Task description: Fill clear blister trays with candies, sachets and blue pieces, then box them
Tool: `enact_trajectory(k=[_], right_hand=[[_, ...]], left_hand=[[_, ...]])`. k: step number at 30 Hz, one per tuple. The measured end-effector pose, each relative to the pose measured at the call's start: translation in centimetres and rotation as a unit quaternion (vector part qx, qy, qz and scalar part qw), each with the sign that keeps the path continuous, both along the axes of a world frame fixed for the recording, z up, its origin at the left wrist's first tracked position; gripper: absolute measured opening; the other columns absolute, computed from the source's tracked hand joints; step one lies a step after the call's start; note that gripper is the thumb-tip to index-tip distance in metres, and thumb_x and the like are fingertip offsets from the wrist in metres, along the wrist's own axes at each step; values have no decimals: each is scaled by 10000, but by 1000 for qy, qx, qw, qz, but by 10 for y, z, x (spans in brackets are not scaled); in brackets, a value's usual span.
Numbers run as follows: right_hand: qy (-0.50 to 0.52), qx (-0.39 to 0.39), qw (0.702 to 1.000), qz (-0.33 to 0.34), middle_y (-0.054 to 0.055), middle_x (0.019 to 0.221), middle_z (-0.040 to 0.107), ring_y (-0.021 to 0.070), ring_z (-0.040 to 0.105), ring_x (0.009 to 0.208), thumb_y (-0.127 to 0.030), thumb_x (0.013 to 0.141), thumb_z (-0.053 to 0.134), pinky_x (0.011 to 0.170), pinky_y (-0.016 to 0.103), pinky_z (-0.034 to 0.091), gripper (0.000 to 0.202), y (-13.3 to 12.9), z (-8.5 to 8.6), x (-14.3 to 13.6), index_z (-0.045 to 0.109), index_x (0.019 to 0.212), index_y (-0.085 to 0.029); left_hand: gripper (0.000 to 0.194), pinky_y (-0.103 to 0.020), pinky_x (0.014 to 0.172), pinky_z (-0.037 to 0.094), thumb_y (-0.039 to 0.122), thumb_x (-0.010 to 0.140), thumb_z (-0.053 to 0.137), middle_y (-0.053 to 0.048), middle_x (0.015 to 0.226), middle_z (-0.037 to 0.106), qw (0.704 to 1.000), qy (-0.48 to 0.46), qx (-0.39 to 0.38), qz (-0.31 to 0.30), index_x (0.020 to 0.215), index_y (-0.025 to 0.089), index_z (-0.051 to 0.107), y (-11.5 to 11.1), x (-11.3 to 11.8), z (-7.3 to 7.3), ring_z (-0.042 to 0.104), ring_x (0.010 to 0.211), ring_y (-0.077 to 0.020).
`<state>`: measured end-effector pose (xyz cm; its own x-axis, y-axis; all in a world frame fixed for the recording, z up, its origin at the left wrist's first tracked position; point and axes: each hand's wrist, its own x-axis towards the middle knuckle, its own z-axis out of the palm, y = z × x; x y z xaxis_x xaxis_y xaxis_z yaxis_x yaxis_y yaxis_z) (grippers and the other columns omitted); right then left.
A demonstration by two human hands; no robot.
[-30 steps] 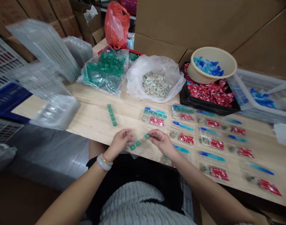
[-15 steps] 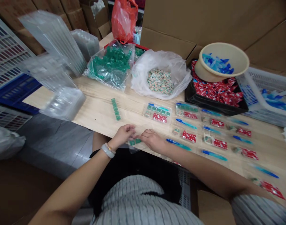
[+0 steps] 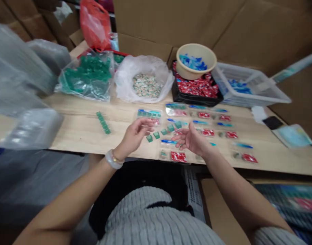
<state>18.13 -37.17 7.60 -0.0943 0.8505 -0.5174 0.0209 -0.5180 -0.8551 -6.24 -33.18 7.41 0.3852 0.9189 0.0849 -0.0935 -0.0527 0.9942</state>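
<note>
A slanting row of green, cube-like pieces point(image 3: 163, 131) lies between my two hands, over the filled packs. Whether a clear tray surrounds the row is too blurred to tell. My left hand point(image 3: 137, 133) is at the row's left end, its fingers curved and apart. To the right, my right hand point(image 3: 193, 140) has its thumb raised and fingers spread, palm facing the row. Beneath and around them lie clear packs with blue pens point(image 3: 168, 141) and red-and-white packets point(image 3: 178, 156). Another row of green pieces point(image 3: 103, 122) rests on the bare wood at left.
Along the back are a bag of green pieces point(image 3: 88, 73), a white bag of small patterned pieces point(image 3: 147, 85), a black tray of red packets point(image 3: 197, 86) with a cream bowl point(image 3: 197, 73) on it, and a clear bin point(image 3: 260, 90). Clear plastic stacks point(image 3: 30, 129) stand left.
Both hands have moved up from the table's front edge and parted, and the green row between them now shows fully. The camera view has swung to the right.
</note>
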Motion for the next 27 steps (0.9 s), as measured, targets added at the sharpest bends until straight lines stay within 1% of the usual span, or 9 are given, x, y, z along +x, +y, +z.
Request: enact_trajectory(k=[2,5,8,11,13,16,21,24,27], right_hand=[[76,-59,995,-2,137,834,637,180,603,638,-699,755,159,499,283,478,706,-3,9,28,548,936,-139],[92,-68,993,-29,104,916,634,171,610,729,-531,771,434,550,260,493,425,-14,2,62,559,947,-164],[31,-25,999,-36,60,917,619,146,594,733,-278,675,630,576,251,497,344,-25,-27,73,541,997,-193],[-134,69,989,-6,25,784,583,128,553,650,-237,662,633,569,266,486,380,-26,-55,67,536,1024,-178],[-286,148,946,37,23,761,557,134,534,654,-244,681,617,631,297,480,366,-23,-62,61,558,1032,-161],[-472,239,843,93,83,900,553,195,525,822,-280,713,605,767,350,442,393,-20,-60,57,561,1081,-151],[-616,292,712,170,140,1065,532,286,452,980,-328,785,522,812,426,375,333,-32,-60,61,574,1074,-172],[-630,327,687,154,149,1144,501,310,428,1017,-336,812,471,809,449,354,337,-42,-59,60,563,1090,-169],[-574,366,728,84,146,1063,537,287,461,986,-355,817,459,809,431,371,360,-32,-50,31,549,1106,-160]], left_hand=[[189,-332,839,458,192,831,422,-76,986,585,980,56,176,-74,980,165,534,-4,32,3,567,936,-164],[263,-323,895,423,130,837,365,-101,1073,567,898,135,379,-178,1026,164,544,-15,60,-14,510,1040,-168],[308,-352,920,405,106,838,355,-110,1133,554,823,224,468,-232,1081,169,534,-27,64,-43,479,1089,-184],[296,-422,969,347,190,843,417,-107,1167,551,785,287,476,-275,1120,191,523,-36,57,-65,416,1170,-223],[345,-454,994,301,291,816,482,-119,1221,513,781,309,449,-304,1148,202,510,-39,53,-71,363,1217,-251],[388,-458,1032,230,274,816,479,-107,1294,445,800,320,392,-323,1202,236,472,-40,53,-74,306,1256,-247],[433,-459,1052,176,146,818,437,-67,1328,410,852,298,314,-296,1232,273,442,-46,68,-75,265,1279,-221],[473,-457,1056,163,266,770,545,-97,1335,395,856,288,306,-302,1232,236,447,-52,66,-66,250,1282,-249],[521,-412,1051,201,365,708,610,-112,1313,414,898,286,269,-197,1189,211,483,-38,29,-48,298,1253,-256]])
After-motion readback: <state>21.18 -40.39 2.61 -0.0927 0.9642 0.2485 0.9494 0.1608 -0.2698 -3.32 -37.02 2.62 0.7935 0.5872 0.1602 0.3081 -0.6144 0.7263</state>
